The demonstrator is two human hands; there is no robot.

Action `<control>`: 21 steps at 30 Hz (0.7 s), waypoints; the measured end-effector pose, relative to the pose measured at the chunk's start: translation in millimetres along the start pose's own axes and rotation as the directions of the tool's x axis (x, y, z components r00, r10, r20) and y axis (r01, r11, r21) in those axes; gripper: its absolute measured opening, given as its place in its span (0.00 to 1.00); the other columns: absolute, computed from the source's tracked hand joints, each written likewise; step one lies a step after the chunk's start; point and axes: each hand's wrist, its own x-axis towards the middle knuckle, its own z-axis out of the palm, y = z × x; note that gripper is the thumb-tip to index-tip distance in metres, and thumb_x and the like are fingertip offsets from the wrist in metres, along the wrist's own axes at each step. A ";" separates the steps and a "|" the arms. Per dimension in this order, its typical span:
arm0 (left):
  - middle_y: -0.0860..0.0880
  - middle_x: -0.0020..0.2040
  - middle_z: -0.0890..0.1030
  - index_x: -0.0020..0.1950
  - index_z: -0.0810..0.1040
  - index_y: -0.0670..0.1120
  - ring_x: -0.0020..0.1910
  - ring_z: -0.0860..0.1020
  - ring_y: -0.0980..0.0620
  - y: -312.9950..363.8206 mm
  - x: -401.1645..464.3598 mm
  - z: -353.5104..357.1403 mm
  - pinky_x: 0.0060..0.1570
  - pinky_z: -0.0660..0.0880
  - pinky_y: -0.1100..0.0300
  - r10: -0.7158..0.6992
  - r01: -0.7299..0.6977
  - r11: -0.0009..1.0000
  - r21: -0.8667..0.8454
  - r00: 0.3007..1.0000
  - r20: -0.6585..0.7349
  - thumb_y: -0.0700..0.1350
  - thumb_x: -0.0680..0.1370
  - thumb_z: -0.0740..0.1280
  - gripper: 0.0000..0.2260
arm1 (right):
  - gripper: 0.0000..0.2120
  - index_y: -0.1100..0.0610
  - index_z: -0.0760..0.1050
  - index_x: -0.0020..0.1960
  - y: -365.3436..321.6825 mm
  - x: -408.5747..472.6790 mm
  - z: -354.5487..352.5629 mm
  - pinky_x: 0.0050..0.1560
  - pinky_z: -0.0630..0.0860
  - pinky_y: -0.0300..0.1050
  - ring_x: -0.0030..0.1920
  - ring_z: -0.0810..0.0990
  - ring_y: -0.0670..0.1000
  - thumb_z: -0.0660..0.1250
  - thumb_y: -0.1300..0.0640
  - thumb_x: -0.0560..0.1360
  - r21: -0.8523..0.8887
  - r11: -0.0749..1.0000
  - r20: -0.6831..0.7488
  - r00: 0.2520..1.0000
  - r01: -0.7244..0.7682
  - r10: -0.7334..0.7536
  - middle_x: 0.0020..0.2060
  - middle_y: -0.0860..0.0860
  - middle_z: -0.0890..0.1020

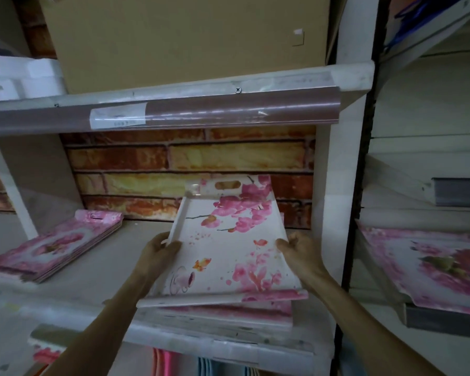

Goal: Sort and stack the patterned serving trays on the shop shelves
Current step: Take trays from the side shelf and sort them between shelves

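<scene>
Two hands hold one white tray (228, 245) printed with pink blossoms, butterflies and a teacup. Its left rim is gripped by the left hand (160, 249), with fingers curled round the raised edge, and its right rim is gripped by the right hand (296, 248) in the same way. The tray is tilted, its far end with the handle slot raised toward the brick-patterned back wall (187, 158). Its near end rests on a stack of similar trays (228, 314) at the front edge of the shelf (92, 267). A second stack of pink trays (52, 251) lies at the left side of the same shelf. A further pink tray (432, 270) is seen on the neighbouring shelf to the right. A cardboard box (187, 36) stands on the shelf above.
</scene>
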 end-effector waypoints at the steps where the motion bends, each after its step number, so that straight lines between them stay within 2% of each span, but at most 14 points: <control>1: 0.41 0.52 0.83 0.62 0.77 0.42 0.41 0.81 0.49 -4.7 4.8 1.2 0.36 0.76 0.60 0.015 -0.015 0.999 0.042 1.000 0.013 0.41 0.79 0.66 0.12 | 0.10 0.59 0.72 0.40 2.8 -0.5 3.7 0.33 0.73 0.41 0.32 0.77 0.50 0.65 0.55 0.77 -0.041 0.999 -0.018 1.000 0.014 -0.015 0.32 0.51 0.77; 3: 0.42 0.52 0.83 0.61 0.78 0.42 0.41 0.81 0.51 -13.5 11.5 4.1 0.37 0.75 0.62 0.032 -0.037 0.990 0.133 0.999 0.041 0.40 0.79 0.65 0.11 | 0.10 0.59 0.71 0.40 8.4 -2.9 10.6 0.24 0.66 0.32 0.27 0.73 0.43 0.64 0.56 0.78 -0.124 0.992 -0.020 1.000 0.011 -0.014 0.29 0.48 0.74; 5: 0.43 0.51 0.83 0.60 0.79 0.43 0.40 0.80 0.53 -22.6 16.3 8.1 0.35 0.74 0.64 0.025 -0.039 0.983 0.180 0.997 0.077 0.41 0.79 0.65 0.11 | 0.11 0.58 0.68 0.39 15.9 -5.0 16.7 0.20 0.63 0.29 0.21 0.72 0.40 0.63 0.57 0.79 -0.171 0.985 -0.005 1.000 0.004 -0.004 0.26 0.46 0.72; 10: 0.44 0.52 0.83 0.61 0.79 0.44 0.44 0.81 0.49 -37.9 27.7 15.4 0.40 0.75 0.60 -0.005 -0.027 0.974 0.224 0.990 0.143 0.44 0.78 0.65 0.13 | 0.08 0.58 0.68 0.46 30.0 -11.2 25.8 0.21 0.64 0.27 0.31 0.70 0.40 0.60 0.55 0.81 -0.294 0.955 0.006 0.999 -0.046 0.050 0.32 0.44 0.71; 13: 0.45 0.53 0.83 0.62 0.80 0.47 0.48 0.82 0.45 -41.5 33.5 17.0 0.50 0.79 0.52 -0.014 -0.031 0.963 0.267 0.986 0.163 0.54 0.70 0.63 0.23 | 0.07 0.56 0.67 0.47 32.3 -12.1 29.4 0.23 0.61 0.29 0.31 0.69 0.39 0.59 0.53 0.81 -0.359 0.933 -0.009 0.999 -0.036 0.035 0.33 0.43 0.70; 15: 0.44 0.54 0.84 0.62 0.79 0.48 0.49 0.82 0.43 -45.9 37.6 18.1 0.54 0.79 0.47 -0.012 -0.036 0.960 0.277 0.985 0.170 0.55 0.68 0.61 0.25 | 0.07 0.56 0.66 0.47 33.7 -11.8 30.5 0.23 0.62 0.29 0.31 0.69 0.38 0.58 0.53 0.81 -0.383 0.923 -0.001 1.000 -0.025 0.026 0.33 0.42 0.69; 21: 0.45 0.53 0.84 0.62 0.80 0.47 0.49 0.81 0.44 -49.8 38.4 23.4 0.54 0.78 0.49 -0.005 -0.048 0.954 0.296 0.984 0.175 0.54 0.67 0.60 0.26 | 0.07 0.56 0.65 0.45 42.1 -12.6 35.0 0.25 0.67 0.28 0.30 0.69 0.39 0.57 0.57 0.81 -0.428 0.903 -0.027 0.999 0.028 -0.044 0.32 0.42 0.69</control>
